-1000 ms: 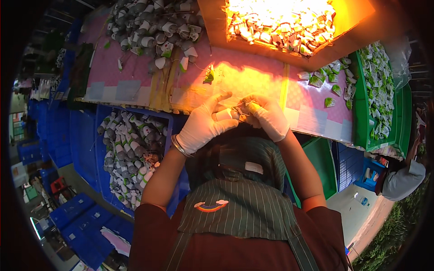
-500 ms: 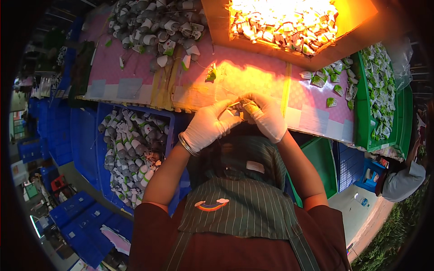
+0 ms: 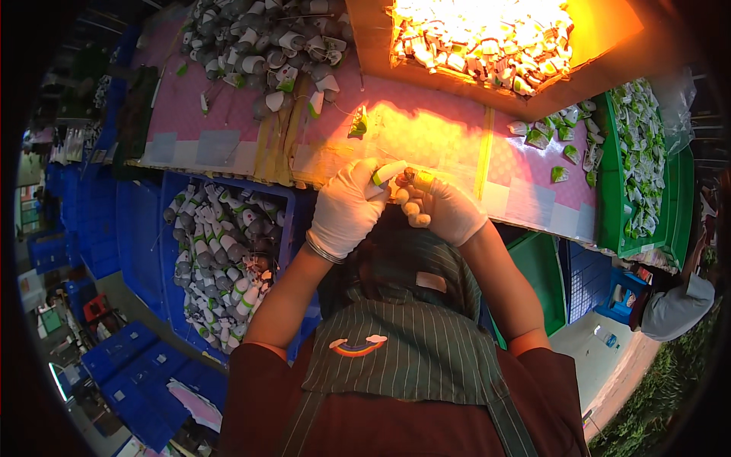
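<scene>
Both my hands wear white gloves and are close together over the table's front edge. My left hand point(image 3: 349, 207) is closed on a small white plastic shell with a green band point(image 3: 390, 174), pinched at the fingertips. Beside it, my right hand point(image 3: 451, 207) has its fingers curled round a small yellowish piece with a dark end point(image 3: 419, 180); its exact kind is hard to make out. The two pieces lie close to each other, and I cannot tell whether they touch. A single green-and-white piece point(image 3: 358, 122) rests on the pink tabletop point(image 3: 434, 126) beyond my hands.
A brightly lit cardboard box point(image 3: 487, 99) at the back holds many small white parts. Grey-and-white bulb-shaped units point(image 3: 282, 46) are heaped at back left; more fill a blue crate point(image 3: 285, 236) below. On the right, a green bin point(image 3: 613, 190) contains green-and-white pieces.
My hands have drawn slightly apart. My left hand has turned, so the white-and-green shell now shows in it; my right fingers have curled downward round their piece.
</scene>
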`<state>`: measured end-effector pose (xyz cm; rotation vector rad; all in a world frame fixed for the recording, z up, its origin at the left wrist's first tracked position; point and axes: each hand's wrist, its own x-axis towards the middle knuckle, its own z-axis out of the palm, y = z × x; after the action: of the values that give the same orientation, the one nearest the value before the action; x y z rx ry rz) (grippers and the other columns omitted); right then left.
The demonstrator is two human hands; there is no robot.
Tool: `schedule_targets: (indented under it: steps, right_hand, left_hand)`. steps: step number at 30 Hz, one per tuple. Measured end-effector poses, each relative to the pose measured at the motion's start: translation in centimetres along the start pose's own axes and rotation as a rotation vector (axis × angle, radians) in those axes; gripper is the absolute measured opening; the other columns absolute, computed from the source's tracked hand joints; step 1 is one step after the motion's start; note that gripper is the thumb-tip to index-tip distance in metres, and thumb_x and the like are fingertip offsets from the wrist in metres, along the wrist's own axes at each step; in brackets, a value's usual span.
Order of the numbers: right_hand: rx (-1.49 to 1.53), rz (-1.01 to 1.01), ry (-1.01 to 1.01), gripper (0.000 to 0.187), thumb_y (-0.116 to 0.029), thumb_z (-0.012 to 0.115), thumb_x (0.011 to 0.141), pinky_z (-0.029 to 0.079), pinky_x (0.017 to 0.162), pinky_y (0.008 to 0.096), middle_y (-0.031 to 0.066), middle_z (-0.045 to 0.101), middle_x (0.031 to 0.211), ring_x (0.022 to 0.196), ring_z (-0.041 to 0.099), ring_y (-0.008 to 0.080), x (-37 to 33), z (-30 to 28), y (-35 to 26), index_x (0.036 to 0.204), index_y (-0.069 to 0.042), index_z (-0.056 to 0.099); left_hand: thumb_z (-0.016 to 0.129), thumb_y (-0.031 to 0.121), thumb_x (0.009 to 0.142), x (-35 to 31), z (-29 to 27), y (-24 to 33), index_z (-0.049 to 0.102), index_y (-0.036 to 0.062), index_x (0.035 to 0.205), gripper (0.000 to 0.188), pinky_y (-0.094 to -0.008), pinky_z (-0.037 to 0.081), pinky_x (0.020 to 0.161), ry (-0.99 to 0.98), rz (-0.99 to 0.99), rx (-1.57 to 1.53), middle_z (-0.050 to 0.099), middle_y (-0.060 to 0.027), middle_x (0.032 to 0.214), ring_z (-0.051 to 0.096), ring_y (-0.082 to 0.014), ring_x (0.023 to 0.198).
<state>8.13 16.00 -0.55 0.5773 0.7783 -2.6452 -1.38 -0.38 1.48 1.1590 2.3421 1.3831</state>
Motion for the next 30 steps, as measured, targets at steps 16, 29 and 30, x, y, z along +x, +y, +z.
schedule_targets:
  steps: [16,29,30]
  right_hand:
    - [-1.504,-1.176,0.418,0.021,0.0,0.069,0.079,0.052,0.062,0.0274,0.0078,0.064,0.088,0.07,0.062,0.0157,1.8,0.5,0.4,0.097,-0.001,0.06]
    - [-1.322,-0.516,0.336,0.02,0.004,0.057,0.084,0.053,0.062,0.0282,0.0092,0.065,0.092,0.078,0.065,0.015,1.8,0.5,-1.5,0.103,0.001,0.059]
    - [-1.312,-0.556,0.352,0.019,0.003,0.056,0.085,0.053,0.064,0.028,0.0098,0.066,0.092,0.079,0.065,0.0147,1.9,0.2,-1.0,0.103,0.001,0.06]
  left_hand:
    - [0.072,0.012,0.082,0.4,-0.7,1.7,0.054,0.0032,0.117,0.041,-0.0228,0.047,0.053,-0.284,-0.747,-0.651,0.063,-0.0029,0.08,0.061,-0.0103,0.064]
    - [0.068,0.014,0.085,-0.6,1.6,-0.9,0.055,0.0028,0.125,0.044,-0.0309,0.053,0.069,-0.103,-0.072,-0.193,0.068,-0.0117,0.09,0.067,-0.0182,0.078]
    - [0.068,0.014,0.084,-0.6,1.8,-1.0,0.055,0.0031,0.126,0.045,-0.0326,0.052,0.073,-0.122,-0.072,-0.156,0.068,-0.0137,0.093,0.067,-0.0202,0.082]
